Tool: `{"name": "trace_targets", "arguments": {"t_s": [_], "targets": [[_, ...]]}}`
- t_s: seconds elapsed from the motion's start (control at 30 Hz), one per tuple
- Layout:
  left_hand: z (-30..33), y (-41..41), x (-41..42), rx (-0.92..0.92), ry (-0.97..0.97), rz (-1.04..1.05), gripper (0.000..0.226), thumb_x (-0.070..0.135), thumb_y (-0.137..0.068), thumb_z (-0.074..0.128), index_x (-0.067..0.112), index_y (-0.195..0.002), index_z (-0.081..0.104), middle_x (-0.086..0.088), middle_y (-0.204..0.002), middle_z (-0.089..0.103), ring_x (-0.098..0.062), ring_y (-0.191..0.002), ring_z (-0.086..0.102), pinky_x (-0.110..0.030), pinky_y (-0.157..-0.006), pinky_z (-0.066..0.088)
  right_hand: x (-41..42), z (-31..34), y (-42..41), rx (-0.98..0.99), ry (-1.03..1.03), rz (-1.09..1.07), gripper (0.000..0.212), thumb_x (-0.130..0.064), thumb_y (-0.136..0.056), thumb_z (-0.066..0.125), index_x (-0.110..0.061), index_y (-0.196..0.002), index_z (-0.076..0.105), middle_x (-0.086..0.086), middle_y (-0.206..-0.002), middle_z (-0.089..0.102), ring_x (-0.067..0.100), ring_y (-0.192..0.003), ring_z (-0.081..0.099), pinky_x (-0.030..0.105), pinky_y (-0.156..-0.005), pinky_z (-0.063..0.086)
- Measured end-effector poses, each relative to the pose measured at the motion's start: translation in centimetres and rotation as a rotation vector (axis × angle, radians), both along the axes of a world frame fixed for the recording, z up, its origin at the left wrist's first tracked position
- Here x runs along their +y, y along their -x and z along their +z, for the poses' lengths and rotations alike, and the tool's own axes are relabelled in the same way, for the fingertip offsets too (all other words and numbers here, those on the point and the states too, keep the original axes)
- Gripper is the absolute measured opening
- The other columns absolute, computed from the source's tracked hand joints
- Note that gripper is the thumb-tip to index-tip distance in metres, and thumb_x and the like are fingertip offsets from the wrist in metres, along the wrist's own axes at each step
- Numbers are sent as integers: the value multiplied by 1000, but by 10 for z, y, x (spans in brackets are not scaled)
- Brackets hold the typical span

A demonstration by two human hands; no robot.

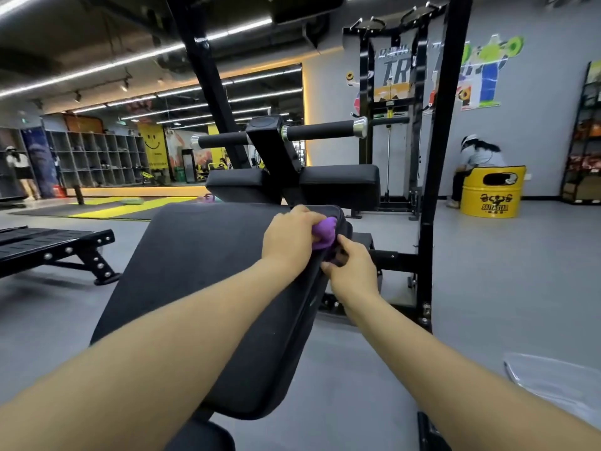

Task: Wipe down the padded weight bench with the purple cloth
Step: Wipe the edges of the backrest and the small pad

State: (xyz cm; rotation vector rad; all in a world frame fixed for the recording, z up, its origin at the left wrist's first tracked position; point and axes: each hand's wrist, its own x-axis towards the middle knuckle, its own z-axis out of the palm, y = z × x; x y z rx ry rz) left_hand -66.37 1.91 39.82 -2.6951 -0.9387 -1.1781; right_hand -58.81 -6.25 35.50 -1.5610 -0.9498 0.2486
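the cloth [322, 234] is bunched at the far right corner of the bench [201, 275]. it is held by the left hand [289, 237], fingers curled round it. a lower bit of it is pinched by the right hand [351, 271] at the pad's side edge. the cloth should be spread flat, pressed down, and pulled in long rows so no spot is missed.

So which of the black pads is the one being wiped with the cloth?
The large angled back pad nearest the camera. Both hands, left hand and right hand, hold the purple cloth at its far right corner; the two smaller pads beyond are untouched.
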Motion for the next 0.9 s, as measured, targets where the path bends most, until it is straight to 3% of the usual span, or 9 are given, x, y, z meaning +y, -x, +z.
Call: {"name": "trace_targets", "arguments": {"t_s": [0.2,0.37,0.47,0.57,0.63,0.77,0.9], "targets": [[-19,15,-16,-60,21,25,32,21,-92,53,32,-121,61,4,-111,56,-22,-86,40,-28,-70,31,-3,-4,12,6,-16,-17,56,4,-86,58,-12,-139,46,4,-130,47,19,-114,54,35,-104,43],[-68,83,-47,21,9,30,38,22,-92,53,33,-128,55,9,-122,55,-18,-83,36,-33,-73,43,-6,-8,25,18,-14,-56,55,5,-88,54,-11,-140,43,5,-136,43,21,-119,52,36,-105,42],[-65,77,-43,36,12,79,38,24,-93,52,34,-130,52,9,-125,53,-19,-86,37,-37,-78,47,-10,-11,29,-27,5,-47,55,6,-89,53,-10,-141,42,5,-137,41,21,-118,51,32,-105,40],[-38,41,-24,5,33,119,31,24,-94,51,32,-123,58,2,-116,55,-25,-88,44,-36,-72,42,-10,-8,25,-38,33,-47,50,4,-90,53,-9,-138,44,5,-132,43,20,-104,55,17,-84,42],[-24,24,-14,-24,80,140,29,21,-93,51,31,-118,62,-2,-110,55,-25,-85,42,-33,-67,34,-9,-4,22,7,51,-40,46,3,-92,51,-8,-136,44,6,-129,44,19,-97,55,18,-71,42],[-37,46,-35,-32,94,84,35,20,-92,52,33,-124,59,2,-116,55,-23,-88,41,-31,-73,36,-11,-4,26,-39,73,-43,57,7,-89,54,-7,-142,39,6,-135,40,21,-111,53,29,-101,43],[-78,100,-69,31,85,8,37,25,-93,53,35,-129,55,11,-122,55,-22,-95,47,-24,-78,36,-15,-1,29,-41,111,-76,57,2,-89,56,-10,-142,40,4,-137,41,22,-116,52,19,-96,36]]}}
